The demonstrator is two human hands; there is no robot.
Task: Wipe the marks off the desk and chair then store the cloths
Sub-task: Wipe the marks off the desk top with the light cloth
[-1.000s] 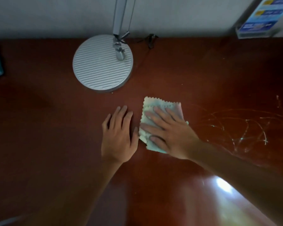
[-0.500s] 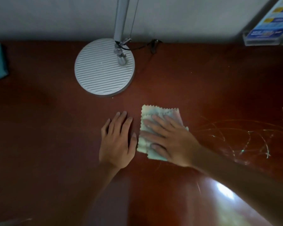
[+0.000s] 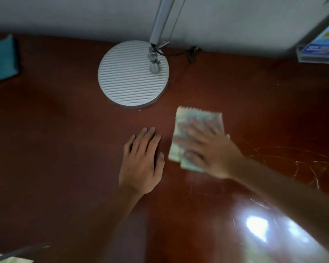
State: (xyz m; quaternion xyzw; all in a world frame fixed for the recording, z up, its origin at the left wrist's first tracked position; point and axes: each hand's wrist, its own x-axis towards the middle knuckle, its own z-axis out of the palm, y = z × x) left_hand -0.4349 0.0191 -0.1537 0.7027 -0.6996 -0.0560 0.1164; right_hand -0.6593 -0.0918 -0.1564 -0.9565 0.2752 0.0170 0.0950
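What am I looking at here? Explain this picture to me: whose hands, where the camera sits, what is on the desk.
There is no machine here. A person wears a camera on the head, so the view looks down at their own two arms. The left hand lies flat on the dark red desk, holding nothing. The right hand presses flat on a pale cloth and looks blurred, probably from wiping. Thin scribbled marks show on the desk to the right. Behind stands the round silver lamp base. A teal cloth-like thing lies at the far left edge, and a clear leaflet holder stands at the far right.
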